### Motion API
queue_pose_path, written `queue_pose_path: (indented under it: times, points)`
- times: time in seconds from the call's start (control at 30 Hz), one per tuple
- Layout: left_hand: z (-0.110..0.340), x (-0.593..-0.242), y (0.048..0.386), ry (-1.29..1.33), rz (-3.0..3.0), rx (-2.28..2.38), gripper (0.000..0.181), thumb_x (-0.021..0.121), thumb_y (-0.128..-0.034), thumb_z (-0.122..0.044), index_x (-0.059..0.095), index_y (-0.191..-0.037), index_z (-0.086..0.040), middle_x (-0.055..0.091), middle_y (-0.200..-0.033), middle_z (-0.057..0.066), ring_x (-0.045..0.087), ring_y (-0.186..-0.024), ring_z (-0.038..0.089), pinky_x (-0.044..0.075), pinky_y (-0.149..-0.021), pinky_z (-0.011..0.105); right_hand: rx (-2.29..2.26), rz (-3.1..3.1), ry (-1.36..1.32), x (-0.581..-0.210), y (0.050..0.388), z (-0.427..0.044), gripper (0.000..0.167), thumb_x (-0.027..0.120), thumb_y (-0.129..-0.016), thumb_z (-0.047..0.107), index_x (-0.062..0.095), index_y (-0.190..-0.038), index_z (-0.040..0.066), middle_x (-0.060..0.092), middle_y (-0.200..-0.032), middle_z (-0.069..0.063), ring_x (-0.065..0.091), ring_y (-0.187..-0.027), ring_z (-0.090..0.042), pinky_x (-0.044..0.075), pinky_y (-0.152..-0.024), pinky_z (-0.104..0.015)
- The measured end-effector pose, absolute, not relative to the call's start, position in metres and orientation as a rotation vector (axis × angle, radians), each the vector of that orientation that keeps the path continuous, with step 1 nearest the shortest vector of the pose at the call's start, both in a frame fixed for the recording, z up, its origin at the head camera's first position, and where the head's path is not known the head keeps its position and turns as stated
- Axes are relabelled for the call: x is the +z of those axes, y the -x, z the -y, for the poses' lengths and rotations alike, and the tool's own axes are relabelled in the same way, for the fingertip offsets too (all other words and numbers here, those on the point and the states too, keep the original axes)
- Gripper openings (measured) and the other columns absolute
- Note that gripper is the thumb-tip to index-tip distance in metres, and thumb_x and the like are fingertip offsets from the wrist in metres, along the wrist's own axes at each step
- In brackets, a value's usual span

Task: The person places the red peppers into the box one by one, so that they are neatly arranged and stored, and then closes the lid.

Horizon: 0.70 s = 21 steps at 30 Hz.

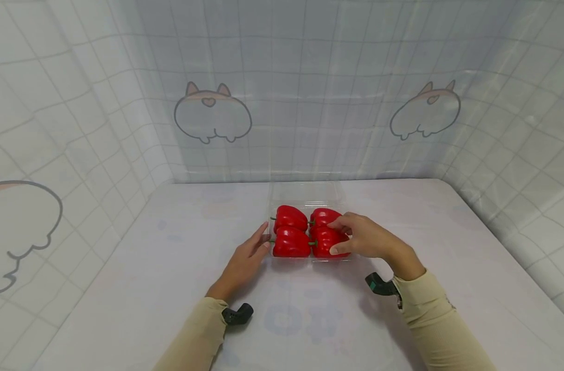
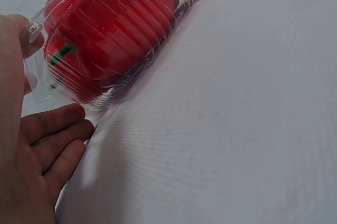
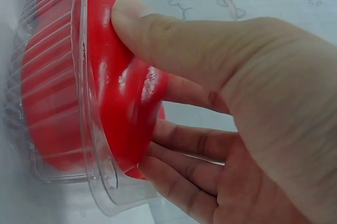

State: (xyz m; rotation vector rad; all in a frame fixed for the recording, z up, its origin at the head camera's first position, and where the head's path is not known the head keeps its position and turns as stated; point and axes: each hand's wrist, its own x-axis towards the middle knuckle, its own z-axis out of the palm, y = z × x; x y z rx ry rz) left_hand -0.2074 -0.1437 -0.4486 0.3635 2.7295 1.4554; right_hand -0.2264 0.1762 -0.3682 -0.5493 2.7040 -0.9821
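Several glossy red bell peppers with green stems lie in two rows inside a clear ribbed plastic container (image 1: 330, 259), seen in the head view. My right hand (image 1: 367, 237) holds the front right bell pepper (image 1: 322, 241), thumb on its near side and fingers on its far side; the right wrist view shows this pepper (image 3: 118, 87) within the container's rim. At the container's left end is my left hand (image 1: 245, 262), fingers extended along the wall beside the front left bell pepper (image 1: 291, 243). In the left wrist view, some left fingers (image 2: 63, 139) lie straight near the container's base.
The container's clear lid (image 1: 305, 191) is folded back toward the rear wall. A pale cloth covers the table (image 1: 208, 211). White grid-patterned curtains (image 1: 305, 129) with cartoon animals enclose the back and sides. Each wrist wears a black camera (image 1: 237, 314).
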Motion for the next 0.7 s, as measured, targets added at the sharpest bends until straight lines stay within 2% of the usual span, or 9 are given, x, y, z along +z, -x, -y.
queue_pose_path:
  times: [0.47,0.7]
  points:
    - [0.1437,-0.4481,0.2072,-0.325,-2.741,1.446,0.061,0.052,-0.1028,-0.040,0.027,-0.158,-0.040,0.053,-0.147,0.000,0.049,-0.135,0.024,0.045,-0.105,0.051,-0.945,-2.679,0.581,-0.3693,0.2257,-0.1773,0.069,0.086,-0.078,0.038,0.063,-0.138,0.013,0.056,-0.131,-0.008,0.050,-0.120,-0.028,0.058,-0.085,-0.040]
    - [0.1434,-0.4488,0.2080,-0.348,-2.738,1.457,0.060,0.050,-0.1037,-0.040,0.027,-0.159,-0.039,0.054,-0.146,0.001,0.050,-0.135,0.025,0.045,-0.105,0.051,-0.927,-2.682,0.648,-0.3685,0.2261,-0.1848,0.063,0.080,-0.084,0.040,0.062,-0.139,0.015,0.056,-0.130,-0.008,0.051,-0.119,-0.028,0.057,-0.085,-0.041]
